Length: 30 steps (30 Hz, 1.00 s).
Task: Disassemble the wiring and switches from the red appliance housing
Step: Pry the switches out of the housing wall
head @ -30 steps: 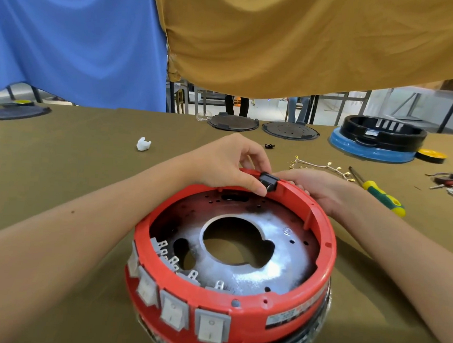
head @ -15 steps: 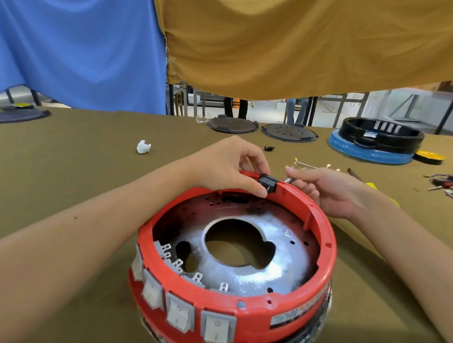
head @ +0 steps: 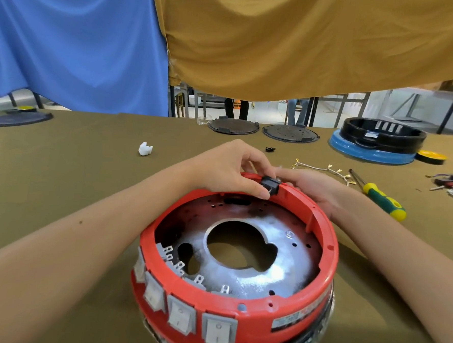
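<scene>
both hands (head: 228,168) (head: 312,188) meet at the black switch (head: 270,185) on the red housing's (head: 238,308) far rim.

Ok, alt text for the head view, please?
Both hands work a small black part at the far rim of a red housing: the left hand pinches it, the right hand rests on the rim behind. Four grey switches line the near wall.

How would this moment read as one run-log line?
left hand pinches black socket | right hand behind red housing rim | white switches still fitted
</scene>
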Each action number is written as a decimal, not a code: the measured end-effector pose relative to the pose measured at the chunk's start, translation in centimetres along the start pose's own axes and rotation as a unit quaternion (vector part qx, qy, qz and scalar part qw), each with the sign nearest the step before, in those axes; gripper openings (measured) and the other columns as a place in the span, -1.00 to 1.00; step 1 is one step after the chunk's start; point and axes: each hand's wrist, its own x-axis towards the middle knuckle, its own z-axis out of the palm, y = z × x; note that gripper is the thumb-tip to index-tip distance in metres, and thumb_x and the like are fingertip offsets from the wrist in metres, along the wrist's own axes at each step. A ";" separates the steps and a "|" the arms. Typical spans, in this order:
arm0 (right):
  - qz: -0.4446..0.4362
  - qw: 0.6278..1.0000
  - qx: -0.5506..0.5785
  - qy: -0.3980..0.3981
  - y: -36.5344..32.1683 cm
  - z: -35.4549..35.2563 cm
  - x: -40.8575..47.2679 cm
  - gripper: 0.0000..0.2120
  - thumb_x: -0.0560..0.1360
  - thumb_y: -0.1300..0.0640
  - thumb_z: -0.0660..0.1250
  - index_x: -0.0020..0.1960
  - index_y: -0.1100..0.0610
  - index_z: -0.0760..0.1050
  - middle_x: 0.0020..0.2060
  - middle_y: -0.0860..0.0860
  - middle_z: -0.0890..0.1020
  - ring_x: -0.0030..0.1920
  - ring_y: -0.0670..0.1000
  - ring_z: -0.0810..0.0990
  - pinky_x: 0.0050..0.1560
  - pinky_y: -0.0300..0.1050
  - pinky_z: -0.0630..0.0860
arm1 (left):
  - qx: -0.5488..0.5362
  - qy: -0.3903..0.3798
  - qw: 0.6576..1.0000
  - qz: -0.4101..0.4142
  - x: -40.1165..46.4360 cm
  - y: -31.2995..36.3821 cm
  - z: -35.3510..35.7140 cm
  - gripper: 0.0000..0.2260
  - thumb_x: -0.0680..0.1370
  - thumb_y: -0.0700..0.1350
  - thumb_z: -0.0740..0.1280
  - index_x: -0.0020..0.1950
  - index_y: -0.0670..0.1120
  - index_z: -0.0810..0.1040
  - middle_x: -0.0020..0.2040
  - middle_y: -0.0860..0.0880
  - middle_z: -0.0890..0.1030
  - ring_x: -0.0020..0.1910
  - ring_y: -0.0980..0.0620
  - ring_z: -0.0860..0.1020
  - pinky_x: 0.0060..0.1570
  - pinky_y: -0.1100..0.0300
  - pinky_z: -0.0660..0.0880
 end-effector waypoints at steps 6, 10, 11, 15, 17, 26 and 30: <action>-0.208 0.975 -0.033 0.065 -0.5 -0.7 -1.2 -0.76 0.63 0.06 0.29 -0.14 0.16 0.54 -0.42 0.00 0.47 -0.47 -0.10 0.37 -0.51 -0.33 0.37 | -0.025 0.008 1.000 0.003 0.0 -0.3 -0.1 -0.74 0.38 -0.10 0.61 0.04 -0.05 0.71 -0.07 0.07 0.71 -0.10 0.03 0.66 -0.08 0.28 0.55; -0.210 0.974 -0.069 0.050 0.0 0.0 -1.3 -0.79 0.63 0.09 0.29 -0.10 0.19 0.54 -0.41 0.02 0.53 -0.46 -0.08 0.44 -0.44 -0.30 0.41 | -0.026 0.022 0.999 0.010 0.0 -0.3 -0.2 -0.72 0.34 -0.07 0.63 0.01 -0.03 0.71 -0.04 0.08 0.68 -0.06 0.05 0.65 0.07 0.09 0.59; -0.210 0.973 -0.080 0.045 0.1 0.1 -1.4 -0.79 0.63 0.09 0.29 -0.10 0.19 0.54 -0.41 0.03 0.54 -0.46 -0.08 0.46 -0.44 -0.30 0.43 | -0.023 0.021 0.999 0.011 0.0 -0.3 -0.2 -0.72 0.34 -0.06 0.63 0.01 -0.03 0.70 -0.04 0.08 0.68 -0.05 0.05 0.65 0.10 0.07 0.58; -0.208 0.972 -0.100 0.036 0.2 0.1 -1.6 -0.75 0.63 0.09 0.29 -0.16 0.19 0.53 -0.42 0.05 0.55 -0.47 -0.07 0.47 -0.43 -0.28 0.44 | 0.009 0.004 1.000 0.004 0.0 -0.3 0.0 -0.69 0.34 -0.04 0.63 0.03 0.01 0.67 -0.05 0.17 0.66 -0.01 0.11 0.60 0.06 0.30 0.52; -0.201 0.973 -0.105 0.041 0.2 0.2 -1.5 -0.73 0.63 0.09 0.29 -0.20 0.18 0.53 -0.44 0.04 0.54 -0.49 -0.07 0.46 -0.43 -0.29 0.44 | 0.032 0.002 0.999 0.006 0.0 -0.3 0.0 -0.69 0.34 -0.05 0.64 0.02 0.01 0.66 -0.08 0.21 0.64 -0.03 0.16 0.57 -0.05 0.47 0.44; -0.053 0.996 -0.077 0.009 -0.4 0.8 -0.4 -0.85 0.58 0.16 0.34 0.06 0.24 0.56 -0.17 0.17 0.43 -0.22 0.07 0.35 -0.16 -0.13 0.33 | 0.063 0.027 0.998 0.014 0.2 -0.1 0.3 -0.69 0.29 0.00 0.65 -0.04 0.08 0.64 -0.10 0.24 0.63 -0.06 0.18 0.57 0.00 0.28 0.50; -0.002 0.996 -0.092 -0.009 -0.8 1.1 0.2 -0.92 0.58 0.17 0.32 0.04 0.15 0.45 -0.29 0.08 0.32 -0.31 0.01 0.23 -0.22 -0.16 0.20 | 0.064 0.034 0.997 0.015 0.1 0.0 0.4 -0.68 0.29 0.00 0.65 -0.04 0.02 0.67 -0.10 0.15 0.66 -0.10 0.15 0.58 0.01 0.16 0.53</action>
